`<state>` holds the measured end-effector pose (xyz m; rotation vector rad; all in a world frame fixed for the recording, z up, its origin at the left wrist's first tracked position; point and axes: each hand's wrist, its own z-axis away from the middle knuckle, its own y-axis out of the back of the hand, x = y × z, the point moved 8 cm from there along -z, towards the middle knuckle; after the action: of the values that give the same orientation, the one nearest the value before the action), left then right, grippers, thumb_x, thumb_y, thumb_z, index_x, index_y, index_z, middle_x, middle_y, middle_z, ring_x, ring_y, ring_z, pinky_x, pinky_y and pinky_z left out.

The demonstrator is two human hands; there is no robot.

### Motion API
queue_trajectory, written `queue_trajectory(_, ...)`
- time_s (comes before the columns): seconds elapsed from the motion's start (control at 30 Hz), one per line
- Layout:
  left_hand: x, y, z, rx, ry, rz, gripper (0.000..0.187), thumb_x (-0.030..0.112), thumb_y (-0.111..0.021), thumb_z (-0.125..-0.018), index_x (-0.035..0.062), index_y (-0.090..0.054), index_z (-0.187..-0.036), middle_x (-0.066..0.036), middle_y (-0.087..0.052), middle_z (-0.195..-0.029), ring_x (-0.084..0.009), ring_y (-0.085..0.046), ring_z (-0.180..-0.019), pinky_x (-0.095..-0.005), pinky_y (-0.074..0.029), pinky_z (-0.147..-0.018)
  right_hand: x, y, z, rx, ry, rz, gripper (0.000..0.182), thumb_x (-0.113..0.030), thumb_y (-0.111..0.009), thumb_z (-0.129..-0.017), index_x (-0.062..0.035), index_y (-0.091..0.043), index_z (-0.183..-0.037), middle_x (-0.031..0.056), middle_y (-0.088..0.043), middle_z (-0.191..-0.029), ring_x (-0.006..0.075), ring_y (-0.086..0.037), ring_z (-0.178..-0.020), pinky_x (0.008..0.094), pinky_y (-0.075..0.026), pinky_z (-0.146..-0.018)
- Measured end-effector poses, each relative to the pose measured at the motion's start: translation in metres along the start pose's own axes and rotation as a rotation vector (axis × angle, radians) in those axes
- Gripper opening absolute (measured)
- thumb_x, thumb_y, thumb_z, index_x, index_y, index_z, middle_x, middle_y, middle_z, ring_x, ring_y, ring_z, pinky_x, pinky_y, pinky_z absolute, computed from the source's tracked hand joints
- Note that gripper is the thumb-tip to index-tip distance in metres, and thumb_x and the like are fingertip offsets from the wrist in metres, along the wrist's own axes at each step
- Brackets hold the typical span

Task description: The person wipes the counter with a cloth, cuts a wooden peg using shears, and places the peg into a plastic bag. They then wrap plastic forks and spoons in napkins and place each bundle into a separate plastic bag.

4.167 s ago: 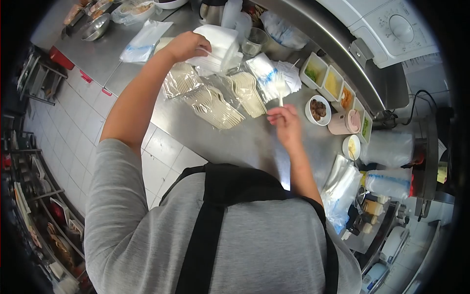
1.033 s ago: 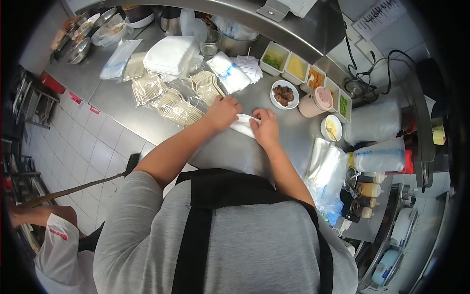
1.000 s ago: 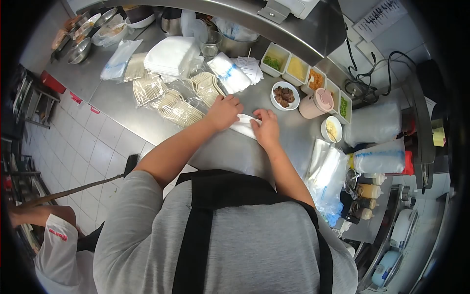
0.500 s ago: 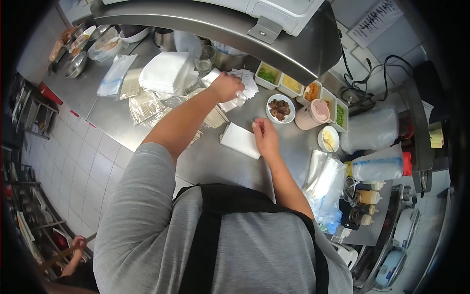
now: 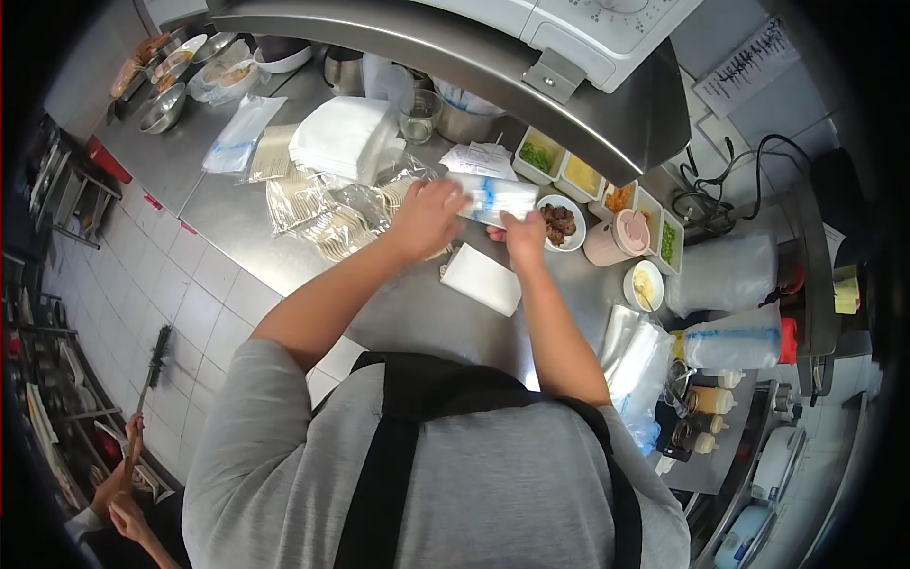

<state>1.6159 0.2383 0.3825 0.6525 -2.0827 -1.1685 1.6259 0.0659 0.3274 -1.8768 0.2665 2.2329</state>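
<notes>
A white plastic bag with blue print [image 5: 495,196] is held up over the steel counter between my two hands. My right hand [image 5: 523,239] grips its lower right part, thumb on top. At the bag's left end, the fingers of my left hand [image 5: 428,220] are curled against it, slightly blurred. Below the hands lies a folded white paper packet [image 5: 482,279]. Just right of my right hand stands a white bowl of browned meat pieces [image 5: 559,224]. Behind the bag lie printed paper slips [image 5: 477,159].
Wrapped wooden cutlery [image 5: 322,213] and a stack of white paper bags [image 5: 341,137] lie left. Containers of chopped toppings [image 5: 580,177], a pink-lidded tub [image 5: 627,235] and a small bowl [image 5: 645,284] stand right. A steel shelf [image 5: 455,71] overhangs. Another person's hands [image 5: 130,507] hold a brush at lower left.
My left hand has come back from the paper slips, and the blue-printed bag is now between both hands. My right hand has left the white paper packet. The other person's brush has come into view.
</notes>
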Motion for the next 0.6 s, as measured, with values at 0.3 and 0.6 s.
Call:
queue_trajectory(0.3,-0.039,-0.004,0.07,-0.196,-0.15,-0.061,0.035,0.03,-0.064,-0.081,0.0147,-0.057,-0.112,-0.006,-0.052,-0.126,-0.0244,-0.038,-0.131,-0.0573,-0.022,-0.107,-0.033,0.014,0.031,-0.298,-0.279,0.004,0.057,0.001,-0.059,-0.08,0.0,-0.031,-0.129,0.0142,-0.061,-0.076,0.0172,-0.059,-0.054,0.0305,-0.05,-0.045)
queue_trajectory(0.6,-0.048,0.038,0.069,-0.099,0.64,0.606,0.056,0.051,-0.055,-0.088,0.0113,-0.048,-0.127,-0.021,-0.065,-0.092,-0.0312,-0.067,-0.085,-0.0382,-0.053,-0.073,-0.088,-0.003,0.071,-0.418,-0.091,-0.278,0.09,-0.002,-0.06,-0.086,-0.0171,0.003,-0.149,0.016,-0.057,-0.096,0.0205,-0.061,-0.068,0.0342,-0.053,-0.054)
